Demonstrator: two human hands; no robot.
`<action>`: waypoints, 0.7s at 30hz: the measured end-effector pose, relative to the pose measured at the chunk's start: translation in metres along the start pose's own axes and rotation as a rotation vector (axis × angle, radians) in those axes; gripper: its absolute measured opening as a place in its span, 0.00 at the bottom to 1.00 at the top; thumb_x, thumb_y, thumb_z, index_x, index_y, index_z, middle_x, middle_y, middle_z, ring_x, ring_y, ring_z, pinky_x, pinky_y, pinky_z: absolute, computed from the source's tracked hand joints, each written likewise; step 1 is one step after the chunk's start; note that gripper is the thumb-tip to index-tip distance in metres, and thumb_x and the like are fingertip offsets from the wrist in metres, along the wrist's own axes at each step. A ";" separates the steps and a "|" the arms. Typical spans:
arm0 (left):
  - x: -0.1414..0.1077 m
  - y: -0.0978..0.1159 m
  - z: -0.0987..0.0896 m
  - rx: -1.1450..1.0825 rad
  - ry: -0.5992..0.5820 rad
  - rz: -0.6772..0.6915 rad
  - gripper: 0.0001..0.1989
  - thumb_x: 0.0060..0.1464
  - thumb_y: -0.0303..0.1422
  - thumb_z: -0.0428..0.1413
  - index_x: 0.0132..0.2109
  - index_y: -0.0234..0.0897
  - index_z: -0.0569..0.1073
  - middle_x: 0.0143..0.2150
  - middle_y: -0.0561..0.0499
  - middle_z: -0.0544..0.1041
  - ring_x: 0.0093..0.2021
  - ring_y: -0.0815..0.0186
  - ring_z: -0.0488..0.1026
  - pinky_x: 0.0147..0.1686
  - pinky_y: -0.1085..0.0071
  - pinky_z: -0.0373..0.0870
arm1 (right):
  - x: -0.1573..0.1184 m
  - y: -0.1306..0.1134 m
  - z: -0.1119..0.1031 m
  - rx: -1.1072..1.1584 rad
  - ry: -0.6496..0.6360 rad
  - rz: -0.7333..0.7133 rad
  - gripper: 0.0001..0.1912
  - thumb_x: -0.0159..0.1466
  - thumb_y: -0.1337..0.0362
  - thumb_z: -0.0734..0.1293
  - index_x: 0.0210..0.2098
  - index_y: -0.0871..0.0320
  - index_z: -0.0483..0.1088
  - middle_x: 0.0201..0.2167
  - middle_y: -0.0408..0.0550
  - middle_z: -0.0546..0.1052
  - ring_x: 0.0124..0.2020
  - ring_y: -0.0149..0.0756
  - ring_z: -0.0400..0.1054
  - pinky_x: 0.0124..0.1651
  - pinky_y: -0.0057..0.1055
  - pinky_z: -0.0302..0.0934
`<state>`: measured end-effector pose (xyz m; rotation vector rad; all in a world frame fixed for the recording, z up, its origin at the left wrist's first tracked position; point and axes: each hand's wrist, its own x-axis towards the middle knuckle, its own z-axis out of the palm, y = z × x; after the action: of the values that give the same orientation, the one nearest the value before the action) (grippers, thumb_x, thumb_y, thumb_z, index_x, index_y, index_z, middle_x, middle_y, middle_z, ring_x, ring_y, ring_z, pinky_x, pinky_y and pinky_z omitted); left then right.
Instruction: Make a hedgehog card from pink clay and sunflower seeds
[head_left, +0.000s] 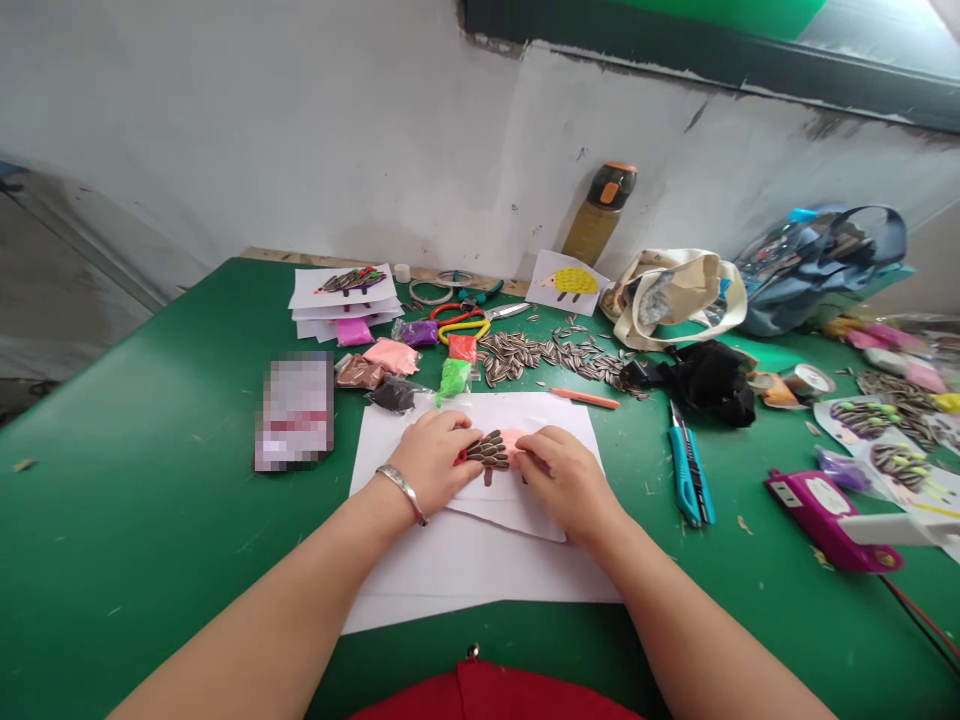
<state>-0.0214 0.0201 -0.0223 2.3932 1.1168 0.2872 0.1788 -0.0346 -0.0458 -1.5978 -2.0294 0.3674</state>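
Observation:
On a white paper card (517,515) lies a hedgehog-like figure of pink clay (508,438), its left part covered with overlapping striped sunflower seeds (489,452). My left hand (435,462) rests at the figure's left end, thumb and fingers apart, touching the seeds' edge and a bit of red. Over the pink right side, my right hand (564,478) has its thumb and fingertips drawn together; whatever is between them is hidden. Beneath the card are larger white sheets (420,580). Loose sunflower seeds (510,358) lie in heaps beyond my hands.
Behind the sheets are bagged clay pieces (394,355), scissors (499,312) and an orange pencil (585,398). A blue utility knife (690,475) and a magenta glue gun (829,520) lie right. Farther back stand a bottle (596,220) and a cloth bag (675,300).

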 end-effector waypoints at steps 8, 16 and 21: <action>0.000 -0.002 0.000 -0.020 -0.006 0.027 0.07 0.52 0.34 0.56 0.37 0.45 0.79 0.41 0.50 0.70 0.42 0.61 0.65 0.45 0.64 0.61 | 0.002 0.027 -0.009 -0.076 0.144 0.099 0.12 0.63 0.68 0.59 0.42 0.57 0.73 0.41 0.51 0.75 0.44 0.41 0.66 0.46 0.37 0.60; 0.000 -0.002 0.001 -0.011 0.015 0.018 0.07 0.51 0.35 0.56 0.37 0.44 0.79 0.41 0.50 0.70 0.42 0.61 0.65 0.45 0.64 0.61 | 0.006 0.029 -0.007 -0.058 0.112 0.115 0.16 0.63 0.71 0.56 0.43 0.57 0.73 0.43 0.50 0.76 0.46 0.41 0.66 0.48 0.38 0.60; 0.000 -0.004 0.003 0.015 0.031 0.042 0.08 0.51 0.36 0.56 0.38 0.43 0.78 0.41 0.50 0.71 0.42 0.61 0.65 0.45 0.64 0.61 | 0.012 0.029 -0.002 0.002 0.138 0.158 0.16 0.61 0.70 0.58 0.43 0.56 0.73 0.38 0.49 0.77 0.41 0.39 0.68 0.45 0.35 0.61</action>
<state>-0.0227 0.0217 -0.0272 2.4358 1.0873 0.3320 0.2018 -0.0155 -0.0566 -1.7376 -1.8060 0.3070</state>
